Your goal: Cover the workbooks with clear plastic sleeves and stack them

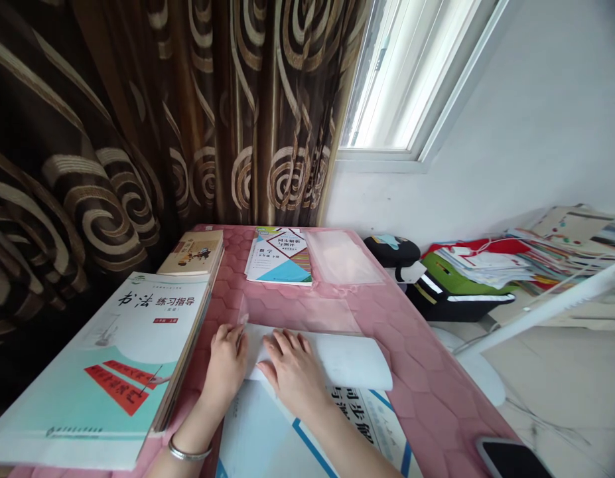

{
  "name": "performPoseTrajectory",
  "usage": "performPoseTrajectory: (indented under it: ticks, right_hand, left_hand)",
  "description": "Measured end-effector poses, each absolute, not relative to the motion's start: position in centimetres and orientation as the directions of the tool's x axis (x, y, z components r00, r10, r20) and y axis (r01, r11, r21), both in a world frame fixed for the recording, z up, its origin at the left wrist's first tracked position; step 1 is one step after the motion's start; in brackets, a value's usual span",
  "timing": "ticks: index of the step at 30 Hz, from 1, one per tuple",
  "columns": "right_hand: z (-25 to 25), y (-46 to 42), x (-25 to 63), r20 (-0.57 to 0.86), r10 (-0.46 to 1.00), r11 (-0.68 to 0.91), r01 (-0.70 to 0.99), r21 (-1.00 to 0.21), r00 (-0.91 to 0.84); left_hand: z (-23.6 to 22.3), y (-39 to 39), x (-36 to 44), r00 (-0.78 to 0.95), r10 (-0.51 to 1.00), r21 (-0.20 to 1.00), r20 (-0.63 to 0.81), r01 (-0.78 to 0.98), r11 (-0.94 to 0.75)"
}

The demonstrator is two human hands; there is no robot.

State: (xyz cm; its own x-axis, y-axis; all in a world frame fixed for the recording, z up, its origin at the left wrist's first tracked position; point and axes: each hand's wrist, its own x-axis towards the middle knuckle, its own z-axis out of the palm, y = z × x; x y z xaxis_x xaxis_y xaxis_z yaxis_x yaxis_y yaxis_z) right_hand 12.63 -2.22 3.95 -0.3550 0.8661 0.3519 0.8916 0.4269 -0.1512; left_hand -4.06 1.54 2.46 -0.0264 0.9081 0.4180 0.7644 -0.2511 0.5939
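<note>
A blue-and-white workbook (272, 431) lies in front of me, its far part covered by a folded-back white cover flap (354, 362). From under its far edge a clear plastic sheet (332, 313) sticks out on the pink tabletop. My left hand (226, 362), with a silver bangle on the wrist, is closed at the flap's left end, fingers pinching a bit of the clear plastic. My right hand (294, 372) rests flat on the white flap, fingers spread, holding nothing.
On the left stands a stack topped by a calligraphy workbook (152, 345), with a tan book (190, 252) behind. Farther back lie a maths workbook (280, 259) and more clear plastic covers (344, 255). A phone (511, 458) sits at the near right edge, a white lamp arm (546, 315) beyond the table.
</note>
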Motion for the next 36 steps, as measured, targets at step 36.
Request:
performPoseTrajectory:
  ticks: [36]
  right_hand:
    - [2.4, 1.7, 29.0, 0.011, 0.927, -0.19, 0.495, -0.848, 0.374]
  left_hand:
    - [1.8, 1.6, -4.3, -0.257, 0.951, 0.765, 0.175, 0.643, 0.033]
